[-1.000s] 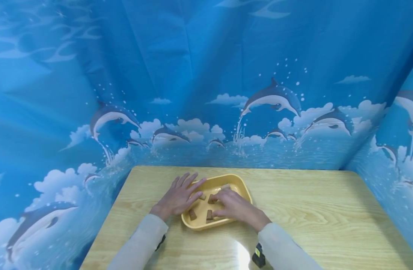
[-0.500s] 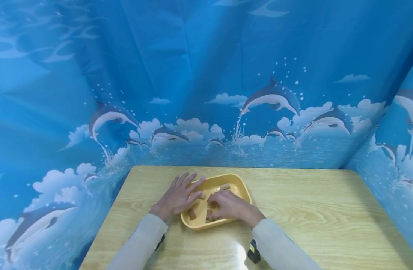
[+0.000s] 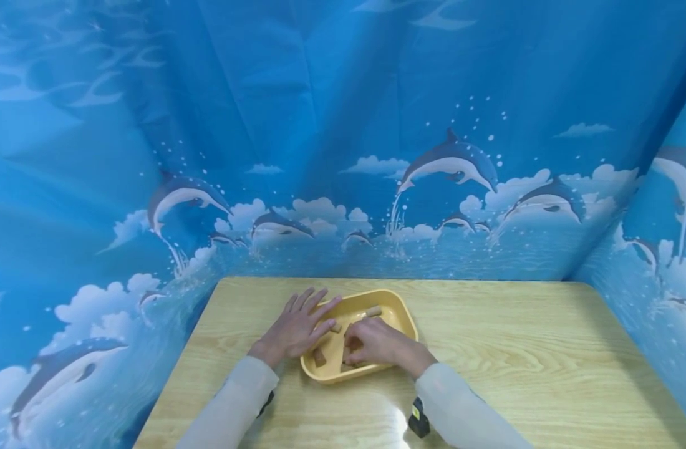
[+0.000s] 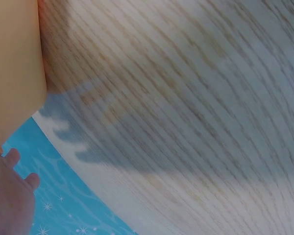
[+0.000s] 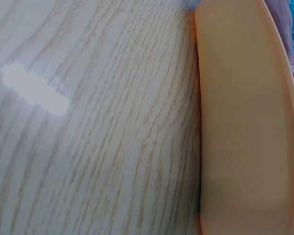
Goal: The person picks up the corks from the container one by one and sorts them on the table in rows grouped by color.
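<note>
A yellow tray (image 3: 401, 312) lies on the wooden table with several small brown wooden blocks in it. Over its left rim my left hand (image 3: 298, 327) rests with fingers spread. Inside the tray, my right hand (image 3: 376, 342) has its thumb and fingers curled together around a small wooden block, which they mostly hide. One wooden block (image 3: 319, 357) lies in the near left corner, and a paler wooden block (image 3: 373, 310) lies towards the far side. Another wooden block (image 3: 336, 327) sits by my left fingertips. Both wrist views mostly show the tray's outer wall (image 5: 245, 117) and tabletop.
The light wood-grain table (image 3: 517, 349) extends to the right of the tray. Behind it hangs a blue curtain (image 3: 343, 156) printed with dolphins, which also runs along both sides. A bright reflection shows on the table near the right sleeve (image 3: 461, 405).
My right hand has shifted slightly left in the tray, and its thumb and fingers have drawn together over the middle wooden blocks. The left hand has stayed in place.
</note>
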